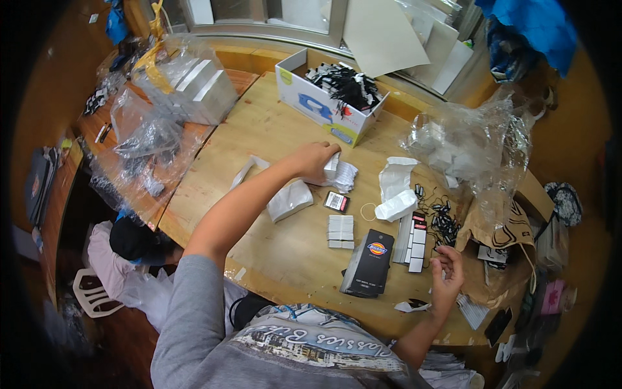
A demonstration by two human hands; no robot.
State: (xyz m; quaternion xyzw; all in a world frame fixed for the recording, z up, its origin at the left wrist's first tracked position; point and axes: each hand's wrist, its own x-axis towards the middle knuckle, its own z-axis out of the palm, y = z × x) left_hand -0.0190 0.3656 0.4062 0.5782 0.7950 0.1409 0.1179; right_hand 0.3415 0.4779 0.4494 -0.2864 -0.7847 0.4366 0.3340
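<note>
My left hand (315, 160) reaches across the wooden table (272, 129) and grips a stack of white paper tags (341, 174) near the table's middle. My right hand (448, 272) hovers at the table's near right edge with fingers curled loosely, holding nothing that I can see. It is close to a row of black and white tags (414, 241) and a pile of small black loops (444, 217). A black tag pack (370, 262) lies between my two arms. A small stack of white tags (341, 231) sits just left of it.
An open white box (304, 97) of black string tags stands at the back. Crumpled clear plastic bags (476, 139) and a brown paper bag (502, 240) crowd the right. Wrapped white boxes (197, 87) sit on the left table. White paper wrappers (396, 188) lie mid-table.
</note>
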